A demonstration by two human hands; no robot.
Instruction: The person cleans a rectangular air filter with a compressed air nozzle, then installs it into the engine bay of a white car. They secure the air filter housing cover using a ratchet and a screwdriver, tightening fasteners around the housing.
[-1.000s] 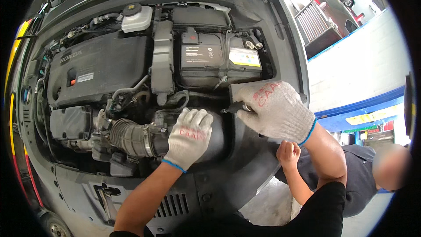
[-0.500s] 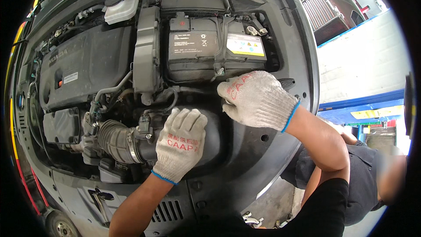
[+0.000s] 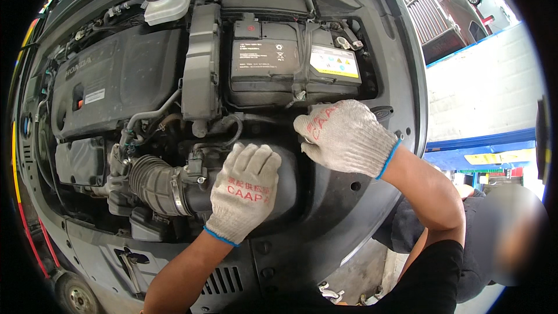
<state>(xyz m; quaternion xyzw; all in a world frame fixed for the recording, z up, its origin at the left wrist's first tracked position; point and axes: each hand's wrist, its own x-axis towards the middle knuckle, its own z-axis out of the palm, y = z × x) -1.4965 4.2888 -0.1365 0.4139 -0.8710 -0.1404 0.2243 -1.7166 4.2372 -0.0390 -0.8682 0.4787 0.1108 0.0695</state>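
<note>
The car's open engine bay (image 3: 343, 203), as I look in, carries a dark battery (image 3: 264, 75); left of the battery sits a broad engine cover (image 3: 142, 81), above-left a white reservoir (image 3: 170, 9), below-left a ribbed hose (image 3: 152, 185).

1. Looks like a car repair workshop.
2. Shows an opened engine bay (image 3: 334, 209) with battery (image 3: 264, 65) and intake hose (image 3: 152, 186) exposed.
3. Has a wheel (image 3: 78, 299) at lower left and metal parts (image 3: 332, 294) on the floor (image 3: 361, 270) near the lower edge.
</note>
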